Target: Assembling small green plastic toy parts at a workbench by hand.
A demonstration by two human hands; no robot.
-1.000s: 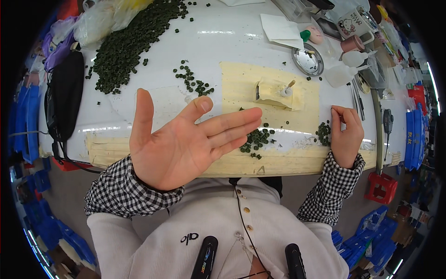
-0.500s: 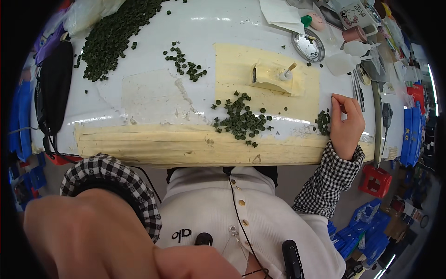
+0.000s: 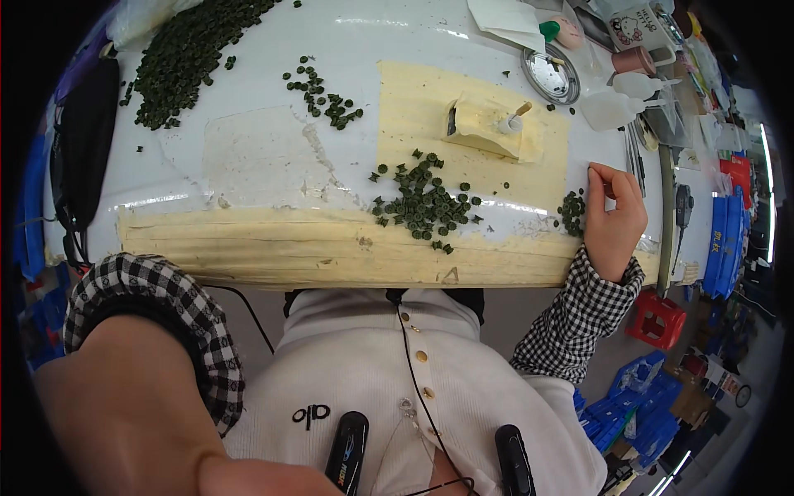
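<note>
My right hand rests on the table at the right, fingers curled and thumb and forefinger brought close together. Whatever may be between the tips is too small to make out. Just left of it lies a small cluster of dark green spool-shaped pieces. My left hand is raised close to the camera at the lower left, large and blurred, its fingers mostly out of sight. Before me spreads a loose pile of the same green pieces. Behind that pile, a small block wrapped in cream tape carries a white stub with a thin stick.
A big heap of green pieces fills the far left, with a smaller group nearer the middle. At the far right stand a round metal dish, squeeze bottles and tweezers. A black bag lies at the left edge.
My left hand and forearm have shifted left and lower in view. My right hand holds nearly the same place beside the small cluster. The whole view has tilted slightly.
</note>
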